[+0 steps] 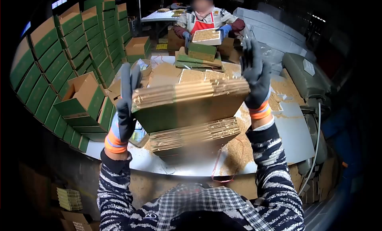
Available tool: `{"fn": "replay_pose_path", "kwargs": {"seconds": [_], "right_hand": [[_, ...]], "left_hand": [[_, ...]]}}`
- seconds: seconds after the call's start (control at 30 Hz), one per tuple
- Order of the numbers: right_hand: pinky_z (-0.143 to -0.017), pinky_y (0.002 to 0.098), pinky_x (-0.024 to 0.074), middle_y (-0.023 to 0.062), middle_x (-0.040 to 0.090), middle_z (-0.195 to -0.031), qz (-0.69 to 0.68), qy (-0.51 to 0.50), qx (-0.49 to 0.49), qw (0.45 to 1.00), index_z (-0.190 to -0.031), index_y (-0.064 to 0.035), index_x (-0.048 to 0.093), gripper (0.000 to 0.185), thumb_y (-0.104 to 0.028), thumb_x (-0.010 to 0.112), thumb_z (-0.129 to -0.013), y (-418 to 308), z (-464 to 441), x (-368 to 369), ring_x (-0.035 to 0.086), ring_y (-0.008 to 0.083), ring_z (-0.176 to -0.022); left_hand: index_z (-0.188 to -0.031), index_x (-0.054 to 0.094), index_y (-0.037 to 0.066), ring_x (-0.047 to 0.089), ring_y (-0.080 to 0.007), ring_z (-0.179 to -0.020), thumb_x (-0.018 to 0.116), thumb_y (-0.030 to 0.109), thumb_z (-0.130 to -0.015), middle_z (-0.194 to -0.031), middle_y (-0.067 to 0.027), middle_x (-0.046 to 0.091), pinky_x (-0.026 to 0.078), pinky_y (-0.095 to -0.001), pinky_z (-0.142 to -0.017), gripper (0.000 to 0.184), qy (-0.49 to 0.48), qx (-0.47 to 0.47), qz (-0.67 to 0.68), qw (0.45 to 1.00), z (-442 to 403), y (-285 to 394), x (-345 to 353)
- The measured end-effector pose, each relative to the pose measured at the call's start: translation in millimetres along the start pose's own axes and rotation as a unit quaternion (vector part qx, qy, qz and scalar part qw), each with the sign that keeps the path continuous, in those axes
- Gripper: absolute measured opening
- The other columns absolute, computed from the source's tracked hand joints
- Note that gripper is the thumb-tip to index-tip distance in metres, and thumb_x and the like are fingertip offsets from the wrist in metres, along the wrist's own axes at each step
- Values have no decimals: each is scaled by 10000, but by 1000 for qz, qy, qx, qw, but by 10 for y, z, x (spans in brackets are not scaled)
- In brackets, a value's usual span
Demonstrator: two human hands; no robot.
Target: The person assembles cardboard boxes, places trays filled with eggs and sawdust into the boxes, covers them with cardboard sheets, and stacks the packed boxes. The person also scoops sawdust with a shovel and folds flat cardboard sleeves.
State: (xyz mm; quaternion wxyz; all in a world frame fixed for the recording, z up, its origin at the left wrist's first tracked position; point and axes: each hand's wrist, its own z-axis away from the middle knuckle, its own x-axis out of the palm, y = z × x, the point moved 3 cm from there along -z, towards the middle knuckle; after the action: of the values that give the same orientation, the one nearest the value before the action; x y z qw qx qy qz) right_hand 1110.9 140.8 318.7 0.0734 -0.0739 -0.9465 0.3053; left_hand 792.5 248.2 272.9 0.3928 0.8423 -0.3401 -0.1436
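A thick bundle of flattened green-and-brown cardboard boxes stands tilted in front of me, its cut edges upward. My left hand, in a dark glove with an orange cuff, is flat at the bundle's left end with fingers pointing up. At the right end is my right hand, gloved alike, fingers stretched up and the lower palm by the cardboard. Both hands are open. Just below and nearer to me, a second bundle of flattened boxes is on the table; motion blurs its middle, and I cannot tell whether the bundles touch.
Loose brown grains lie on the white table, with a red string at its near edge. Green boxes are stacked high on the left. Opposite, a person holds a grain-filled white tray over a box. Large sacks lie right.
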Motion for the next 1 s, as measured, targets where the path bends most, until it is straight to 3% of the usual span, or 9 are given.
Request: {"fn": "replay_pose_path", "kwargs": {"seconds": [0.23, 0.3, 0.4, 0.5, 0.57, 0.63, 0.67, 0.77, 1.0], "right_hand": [[-1208, 441, 204, 151, 225, -1627, 39, -30, -28, 998, -1585, -81, 157, 1051, -615, 665, -835, -98, 225, -116, 211, 286, -1505], [-1170, 387, 285, 132, 413, -1521, 119, -54, 138, 982, -1568, -89, 248, 1007, -241, 810, -746, -47, 543, -115, 358, 215, -1420], [-1024, 344, 461, 96, 613, -1304, 66, 45, 156, 984, -1405, -58, 489, 741, 1, 782, -727, -223, 543, -104, 578, 186, -1183], [-1014, 346, 475, 120, 667, -1178, 12, -51, -18, 998, -1299, 4, 575, 426, -137, 648, -903, -778, 99, -109, 619, 229, -1128], [-1066, 343, 437, 130, 634, -1276, 10, 15, -29, 999, -1324, 29, 557, 426, -158, 623, -947, -1491, -389, -114, 587, 238, -1197], [-1070, 349, 435, 127, 640, -1279, -365, 0, 2, 931, -1311, 35, 566, 350, -124, 547, -1000, -1812, -997, -852, 594, 241, -1185], [-1009, 332, 483, 112, 652, -1253, -22, 27, -164, 986, -1289, 18, 580, 328, -160, 499, -1026, -2250, -875, -587, 636, 209, -1102], [-1058, 352, 444, 138, 621, -1296, -34, -290, -134, 947, -1354, 20, 528, 400, -229, 473, -1046, -2833, -680, -391, 593, 244, -1175], [-937, 360, 503, 125, 648, -1141, -33, 64, -38, 997, -1258, 11, 557, 406, -275, 613, -974, -1703, 357, -131, 618, 253, -1088]], "left_hand": [[-1585, 134, 82, 541, -264, -1270, 802, 253, -800, -1435, -200, 502, 442, -358, -1057, 1045, 91, 96, -111, 985, -267, 147, 116], [-1584, 141, 81, 539, -260, -1277, 803, 245, -801, -1430, -204, 505, 445, -354, -1058, 1038, 115, 82, -80, 987, -231, 214, 221], [-1565, 173, 57, 575, -283, -1225, 738, 208, -867, -1437, -207, 488, 452, -387, -1059, 911, 83, 147, -34, 985, -370, 431, 327], [-1554, 195, 61, 523, -325, -1281, 630, 300, -945, -1486, -220, 419, 321, -452, -1168, 786, 0, 295, -16, 955, -713, 1186, 308], [-1546, 183, -7, 362, -362, -1415, 397, 627, -959, -1548, -233, 315, 236, -482, -1196, 891, 64, 359, -104, 925, -914, 1666, -19], [-1541, 208, 2, 254, -385, -1465, 514, 596, -914, -1565, -216, 282, 216, -506, -1200, 916, -11, 341, -255, 905, -161, 1831, 520], [-1523, 251, -10, 251, -407, -1462, 596, 612, -860, -1557, -212, 307, 196, -508, -1203, 972, -51, 307, -302, 901, 245, 1643, 671], [-1431, 448, 55, 267, -541, -1394, 850, 513, -627, -1530, -263, 329, 217, -652, -1107, 1009, -261, 74, -580, 768, 1442, 1077, 1064], [-1589, 122, 136, 176, -505, -1461, 752, 504, -769, -1596, -297, 139, 181, -623, -1158, 1097, 12, 83, -594, 800, 2687, 244, 853]]}}
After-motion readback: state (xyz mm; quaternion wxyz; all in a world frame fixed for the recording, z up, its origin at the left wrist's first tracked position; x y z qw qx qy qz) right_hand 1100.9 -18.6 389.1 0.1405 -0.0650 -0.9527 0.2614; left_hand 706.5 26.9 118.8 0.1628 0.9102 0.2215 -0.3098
